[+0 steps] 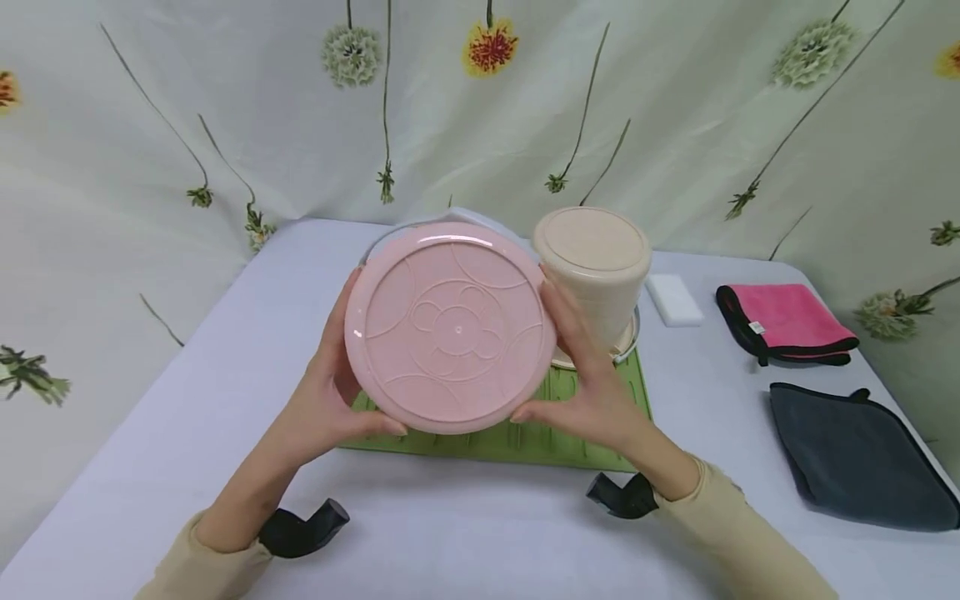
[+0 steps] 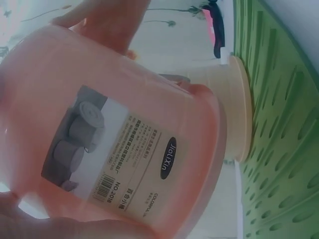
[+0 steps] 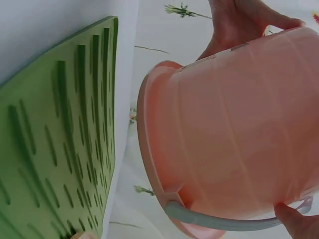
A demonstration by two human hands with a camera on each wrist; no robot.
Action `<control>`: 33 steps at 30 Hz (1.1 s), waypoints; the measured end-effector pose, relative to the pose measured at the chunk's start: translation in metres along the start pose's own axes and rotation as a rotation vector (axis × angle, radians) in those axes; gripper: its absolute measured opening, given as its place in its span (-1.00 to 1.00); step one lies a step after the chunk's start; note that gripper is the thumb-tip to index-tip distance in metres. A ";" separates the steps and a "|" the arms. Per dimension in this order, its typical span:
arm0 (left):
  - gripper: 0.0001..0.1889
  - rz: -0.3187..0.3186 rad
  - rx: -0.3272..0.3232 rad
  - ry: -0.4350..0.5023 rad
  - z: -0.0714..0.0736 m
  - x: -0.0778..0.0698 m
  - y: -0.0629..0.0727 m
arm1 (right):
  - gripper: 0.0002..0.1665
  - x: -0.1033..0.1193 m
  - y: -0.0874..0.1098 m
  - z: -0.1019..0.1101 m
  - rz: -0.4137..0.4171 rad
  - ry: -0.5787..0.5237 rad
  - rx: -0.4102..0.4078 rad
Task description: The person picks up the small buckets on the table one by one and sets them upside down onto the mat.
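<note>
Both hands hold a pink plastic bucket (image 1: 453, 329) upside down above the green drying mat (image 1: 487, 454), its round base tilted toward the head camera. My left hand (image 1: 333, 400) grips its left side with the thumb at the base rim. On the opposite side my right hand (image 1: 588, 387) grips it the same way. A printed label (image 2: 114, 154) shows on the bucket's wall in the left wrist view. The grey handle (image 3: 229, 220) hangs along the bucket in the right wrist view. Just behind my right hand, a cream bucket (image 1: 592, 242) stands upside down on the mat.
Right of the cream bucket lies a white sponge-like block (image 1: 674, 300). Farther right are a folded pink cloth (image 1: 787, 321) with black edging and a dark grey cloth (image 1: 862, 458). A flower-print curtain (image 1: 420, 125) hangs behind the white table (image 1: 225, 333).
</note>
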State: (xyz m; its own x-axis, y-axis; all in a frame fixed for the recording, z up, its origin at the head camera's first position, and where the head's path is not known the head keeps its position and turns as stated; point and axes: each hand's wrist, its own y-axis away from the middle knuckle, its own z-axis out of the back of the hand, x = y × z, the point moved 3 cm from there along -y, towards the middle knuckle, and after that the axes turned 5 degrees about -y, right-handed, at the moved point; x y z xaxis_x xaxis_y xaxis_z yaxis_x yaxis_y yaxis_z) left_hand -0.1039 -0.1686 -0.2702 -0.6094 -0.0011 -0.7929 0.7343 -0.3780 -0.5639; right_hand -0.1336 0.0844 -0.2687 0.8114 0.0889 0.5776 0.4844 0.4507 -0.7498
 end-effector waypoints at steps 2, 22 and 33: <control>0.30 0.023 -0.030 0.022 0.003 0.000 0.000 | 0.14 -0.004 -0.005 -0.003 -0.025 -0.015 -0.001; -0.13 0.442 0.007 0.223 0.074 0.112 -0.084 | 0.04 -0.107 -0.072 0.000 -0.523 -0.143 -0.114; -0.17 0.578 0.047 0.231 0.076 0.142 -0.078 | 0.08 -0.143 -0.060 -0.008 -0.645 -0.123 -0.090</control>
State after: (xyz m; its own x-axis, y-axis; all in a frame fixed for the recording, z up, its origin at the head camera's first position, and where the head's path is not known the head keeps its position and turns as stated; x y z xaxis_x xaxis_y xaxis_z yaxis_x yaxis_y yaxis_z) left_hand -0.2702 -0.2102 -0.3211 -0.0326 -0.0192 -0.9993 0.9088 -0.4167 -0.0216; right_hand -0.2762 0.0378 -0.3085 0.3086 -0.0710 0.9486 0.8907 0.3716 -0.2619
